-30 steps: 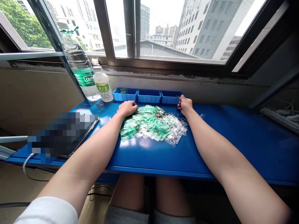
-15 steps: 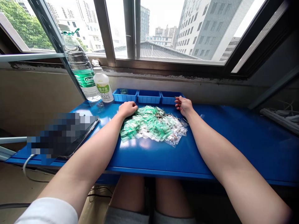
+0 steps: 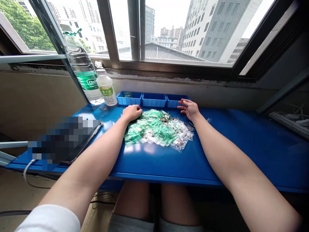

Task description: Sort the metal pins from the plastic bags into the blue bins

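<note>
A heap of small clear and green-tinted plastic packets (image 3: 156, 129) lies on the blue table, with thin metal pieces showing among them. At its upper left edge rests my left hand (image 3: 132, 112), fingers curled under and closed; what they hold, if anything, is hidden. My right hand (image 3: 190, 109) is in front of the right blue bin (image 3: 172, 102), fingers spread apart with nothing visible in them. Beside that bin stand the middle blue bin (image 3: 154, 101) and the left blue bin (image 3: 129, 101), which has small packets in it.
A large water bottle (image 3: 84, 71) and a white bottle (image 3: 107, 88) stand left of the bins. A dark, partly blurred-out tablet-like device (image 3: 79, 145) lies on the left of the blue table (image 3: 164, 167). A power strip (image 3: 289, 122) is at the far right, below the window.
My right hand's fingers have opened from a pinch on a small dark thin piece, which no longer shows. My left hand has stayed in place.
</note>
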A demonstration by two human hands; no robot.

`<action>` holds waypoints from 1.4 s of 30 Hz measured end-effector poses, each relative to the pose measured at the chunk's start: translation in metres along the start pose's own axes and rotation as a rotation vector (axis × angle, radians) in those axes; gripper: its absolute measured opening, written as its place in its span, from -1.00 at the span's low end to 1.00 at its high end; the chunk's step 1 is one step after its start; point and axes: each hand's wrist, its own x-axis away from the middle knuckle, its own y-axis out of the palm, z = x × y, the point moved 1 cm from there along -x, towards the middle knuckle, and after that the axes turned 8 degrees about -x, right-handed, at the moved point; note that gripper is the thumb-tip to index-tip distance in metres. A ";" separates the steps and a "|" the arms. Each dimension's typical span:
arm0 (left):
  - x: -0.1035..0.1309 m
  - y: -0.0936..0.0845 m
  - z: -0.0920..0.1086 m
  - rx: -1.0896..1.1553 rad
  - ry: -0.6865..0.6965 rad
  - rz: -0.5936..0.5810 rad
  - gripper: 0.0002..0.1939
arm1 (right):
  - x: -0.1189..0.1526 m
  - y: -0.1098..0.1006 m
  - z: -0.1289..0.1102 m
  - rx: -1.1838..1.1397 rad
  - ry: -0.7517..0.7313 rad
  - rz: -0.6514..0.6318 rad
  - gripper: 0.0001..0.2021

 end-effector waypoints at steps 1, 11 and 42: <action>0.000 0.000 0.000 0.000 -0.001 0.000 -0.67 | 0.000 0.000 0.000 -0.002 0.001 0.000 -0.85; 0.000 -0.001 0.001 0.008 -0.007 -0.008 -0.66 | 0.004 -0.001 -0.003 -0.029 0.003 -0.026 -0.77; 0.000 -0.001 0.001 0.009 -0.007 -0.009 -0.66 | 0.006 0.015 0.007 0.464 -0.224 -0.281 -0.76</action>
